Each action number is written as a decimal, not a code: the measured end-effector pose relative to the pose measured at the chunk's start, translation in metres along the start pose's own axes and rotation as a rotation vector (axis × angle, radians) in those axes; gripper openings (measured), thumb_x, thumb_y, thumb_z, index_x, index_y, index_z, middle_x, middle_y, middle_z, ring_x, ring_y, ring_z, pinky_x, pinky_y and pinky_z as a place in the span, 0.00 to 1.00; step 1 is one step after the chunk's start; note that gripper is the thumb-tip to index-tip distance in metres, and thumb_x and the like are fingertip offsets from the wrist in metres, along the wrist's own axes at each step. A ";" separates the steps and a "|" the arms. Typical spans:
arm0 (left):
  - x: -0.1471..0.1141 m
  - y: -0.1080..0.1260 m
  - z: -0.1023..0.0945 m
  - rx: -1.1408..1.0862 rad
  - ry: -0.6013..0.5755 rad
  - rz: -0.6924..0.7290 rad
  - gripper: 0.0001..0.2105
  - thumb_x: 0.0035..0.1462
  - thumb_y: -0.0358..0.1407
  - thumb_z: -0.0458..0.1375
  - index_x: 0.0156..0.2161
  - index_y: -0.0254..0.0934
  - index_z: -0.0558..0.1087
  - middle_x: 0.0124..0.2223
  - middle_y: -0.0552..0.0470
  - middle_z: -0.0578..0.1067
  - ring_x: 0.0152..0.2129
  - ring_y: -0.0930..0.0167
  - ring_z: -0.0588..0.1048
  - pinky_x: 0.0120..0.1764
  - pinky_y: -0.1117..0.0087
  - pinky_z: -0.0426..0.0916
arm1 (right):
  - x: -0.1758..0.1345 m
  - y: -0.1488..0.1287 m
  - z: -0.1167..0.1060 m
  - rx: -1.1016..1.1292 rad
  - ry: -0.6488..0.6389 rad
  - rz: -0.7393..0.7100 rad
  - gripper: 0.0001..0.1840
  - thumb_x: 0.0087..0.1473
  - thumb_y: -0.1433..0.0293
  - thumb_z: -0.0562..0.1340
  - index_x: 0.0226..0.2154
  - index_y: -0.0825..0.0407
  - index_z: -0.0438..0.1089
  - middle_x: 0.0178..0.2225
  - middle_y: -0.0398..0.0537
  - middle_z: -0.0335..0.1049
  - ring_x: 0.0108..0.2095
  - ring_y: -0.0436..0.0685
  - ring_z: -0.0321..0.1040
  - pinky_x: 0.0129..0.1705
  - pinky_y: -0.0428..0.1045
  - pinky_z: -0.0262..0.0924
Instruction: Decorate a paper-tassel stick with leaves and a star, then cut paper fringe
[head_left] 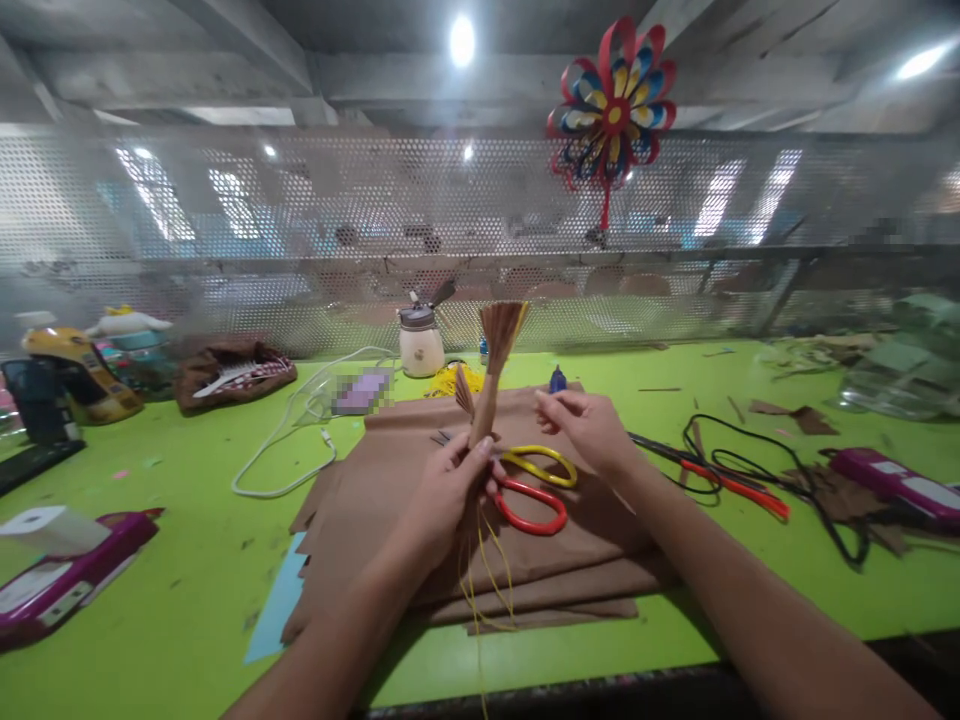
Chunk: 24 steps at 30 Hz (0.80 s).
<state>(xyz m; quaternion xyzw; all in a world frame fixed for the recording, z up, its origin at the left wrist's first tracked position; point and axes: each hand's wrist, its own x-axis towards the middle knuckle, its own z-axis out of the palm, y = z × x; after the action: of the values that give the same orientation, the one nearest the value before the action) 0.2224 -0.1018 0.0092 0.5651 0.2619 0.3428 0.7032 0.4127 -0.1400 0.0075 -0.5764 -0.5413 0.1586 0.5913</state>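
Stretching beneath both hands [448,482], green tabletop [187,590] before perforated screen [420,215]

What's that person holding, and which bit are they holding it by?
The left hand grips a brown fan-topped bundle by its lower stem. I can't tell whether it also holds the scissors or the right hand holds anything.

Odds and ends around my green table [191,580]
On my left I see a magenta power strip [97,568] with a white adapter [56,530] on it; ahead stands a cream container [421,350], and a petalled ornament [616,115] (red, blue and yellow) shows higher up.
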 end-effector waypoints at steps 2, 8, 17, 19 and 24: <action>0.004 0.001 -0.004 -0.023 0.086 0.036 0.14 0.48 0.40 0.61 0.36 0.32 0.69 0.24 0.54 0.71 0.17 0.80 0.66 0.19 0.82 0.58 | 0.007 0.008 -0.011 -0.015 0.026 0.101 0.24 0.47 0.52 0.59 0.23 0.59 0.70 0.21 0.49 0.69 0.21 0.50 0.65 0.26 0.47 0.63; 0.012 -0.001 -0.015 -0.069 0.237 0.157 0.14 0.48 0.43 0.60 0.34 0.33 0.68 0.25 0.54 0.71 0.17 0.80 0.66 0.19 0.81 0.60 | 0.038 0.029 -0.041 -0.377 0.042 0.178 0.20 0.54 0.60 0.51 0.29 0.59 0.70 0.27 0.53 0.72 0.27 0.53 0.68 0.31 0.48 0.64; 0.011 -0.007 -0.013 -0.123 0.196 0.100 0.14 0.46 0.42 0.61 0.32 0.32 0.68 0.24 0.54 0.70 0.16 0.79 0.66 0.19 0.80 0.60 | 0.042 0.070 -0.037 -0.969 -0.124 0.165 0.25 0.40 0.77 0.61 0.45 0.59 0.67 0.40 0.61 0.69 0.45 0.65 0.60 0.43 0.52 0.53; 0.011 -0.008 -0.013 -0.095 0.200 0.118 0.14 0.47 0.43 0.60 0.30 0.32 0.67 0.24 0.53 0.70 0.16 0.79 0.66 0.18 0.80 0.60 | 0.036 0.077 -0.033 -1.019 -0.137 0.143 0.27 0.41 0.78 0.60 0.48 0.60 0.64 0.42 0.62 0.67 0.44 0.64 0.60 0.42 0.51 0.52; 0.011 -0.010 -0.014 -0.041 0.213 0.131 0.14 0.49 0.43 0.59 0.30 0.31 0.68 0.25 0.52 0.70 0.16 0.80 0.65 0.18 0.80 0.59 | 0.037 0.081 -0.034 -1.028 -0.114 0.082 0.21 0.43 0.76 0.60 0.44 0.59 0.67 0.38 0.59 0.66 0.40 0.62 0.62 0.37 0.49 0.54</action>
<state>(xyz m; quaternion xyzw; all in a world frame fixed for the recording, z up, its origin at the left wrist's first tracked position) 0.2206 -0.0862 -0.0040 0.5268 0.2906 0.4513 0.6590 0.4895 -0.1047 -0.0362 -0.8036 -0.5577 -0.0733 0.1946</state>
